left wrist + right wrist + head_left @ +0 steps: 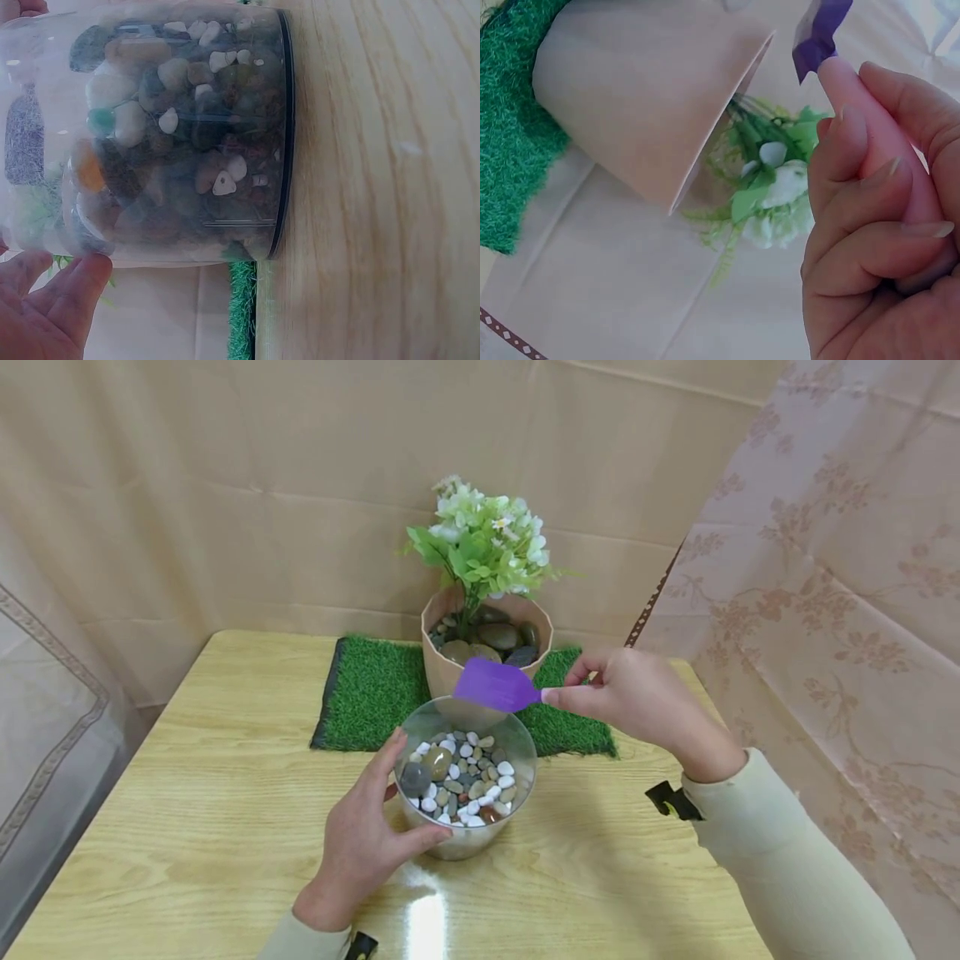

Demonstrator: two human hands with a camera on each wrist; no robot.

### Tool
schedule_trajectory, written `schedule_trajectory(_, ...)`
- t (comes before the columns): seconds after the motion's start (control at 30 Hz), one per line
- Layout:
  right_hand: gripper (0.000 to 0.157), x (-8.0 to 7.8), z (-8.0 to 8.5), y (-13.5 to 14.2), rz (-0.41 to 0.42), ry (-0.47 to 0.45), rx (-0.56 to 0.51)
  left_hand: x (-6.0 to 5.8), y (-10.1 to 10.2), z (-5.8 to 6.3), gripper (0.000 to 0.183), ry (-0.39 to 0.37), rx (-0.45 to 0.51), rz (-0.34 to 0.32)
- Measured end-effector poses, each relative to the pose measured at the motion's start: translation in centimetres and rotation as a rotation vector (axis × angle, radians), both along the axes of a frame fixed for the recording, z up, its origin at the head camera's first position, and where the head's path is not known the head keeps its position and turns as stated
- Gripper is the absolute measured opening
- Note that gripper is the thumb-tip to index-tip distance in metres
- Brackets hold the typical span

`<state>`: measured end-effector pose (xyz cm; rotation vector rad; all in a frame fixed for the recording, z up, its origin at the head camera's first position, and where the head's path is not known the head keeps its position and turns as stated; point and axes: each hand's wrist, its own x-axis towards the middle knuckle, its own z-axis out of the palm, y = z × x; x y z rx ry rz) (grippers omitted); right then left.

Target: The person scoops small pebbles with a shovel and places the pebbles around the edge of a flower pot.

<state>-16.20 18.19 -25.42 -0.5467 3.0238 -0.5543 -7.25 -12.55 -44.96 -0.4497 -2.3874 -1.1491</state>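
My left hand (363, 827) grips the side of a clear plastic container (468, 843), thumb near the front rim and fingers on the left side. White, grey and brown pebbles (468, 777) fill its lower part, and the left wrist view shows them through the wall. My right hand (637, 702) holds a small toy shovel by its pink handle (877, 135), fingers curled round it. The shovel's purple blade (495, 685) hangs over the container's far rim, in front of the flower pot (442, 672). Whether anything lies on the blade, I cannot tell.
The pot stands on a green artificial grass mat (375, 693) behind the container. It holds large dark stones (498, 635) and white flowers with green leaves (487, 539). Beneath is a pale wooden table (225, 777), with cloth curtains (300, 485) behind and at both sides.
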Motion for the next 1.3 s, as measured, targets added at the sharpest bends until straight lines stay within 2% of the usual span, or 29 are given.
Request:
schedule_trajectory(0.27, 0.028, 2.2, -0.3, -0.9, 0.081, 0.012, -0.004, 0.0, 0.1, 0.0, 0.114, 0.022, -0.001, 0.006)
schedule_trajectory(0.47, 0.020, 3.2, -1.0, -1.5, 0.153, 0.079, 0.022, 0.0, 0.0, -0.1, 0.114, 0.016, 0.005, 0.005)
schedule_trajectory(0.77, 0.017, 3.7, -2.2, -2.1, 0.221, 0.112, 0.064, 0.0, 0.1, -0.2, 0.113, 0.023, 0.008, 0.003)
schedule_trajectory(1.0, 0.016, 4.0, -3.2, -2.4, 0.227, 0.128, 0.106, 0.0, 0.1, -0.2, 0.113, 0.008, 0.018, -0.004)
schedule_trajectory(1.3, 0.019, 4.0, -3.7, -3.1, 0.253, 0.153, 0.166, -0.1, 0.1, -0.2, 0.113, 0.021, 0.028, -0.013)
